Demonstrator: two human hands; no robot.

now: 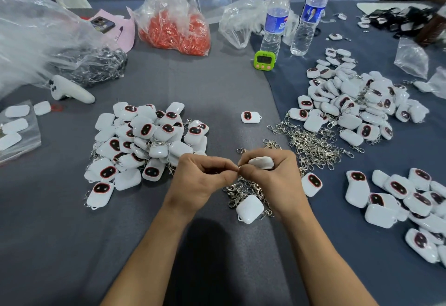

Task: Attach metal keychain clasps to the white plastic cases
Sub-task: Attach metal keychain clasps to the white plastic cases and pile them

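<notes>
Head view: in the lower middle, the right hand curls round a smooth white case. The left hand pinches the case's tip between thumb and forefinger; anything between them is too small to tell. The wrists partly hide a tangle of shiny metal clasps. A larger clasp heap glints to the right. Three piles of rounded cases lie at left, right and lower right. In the upper middle stand two clear water bottles and one green timer, with a crinkled bag of red pieces to their left.
</notes>
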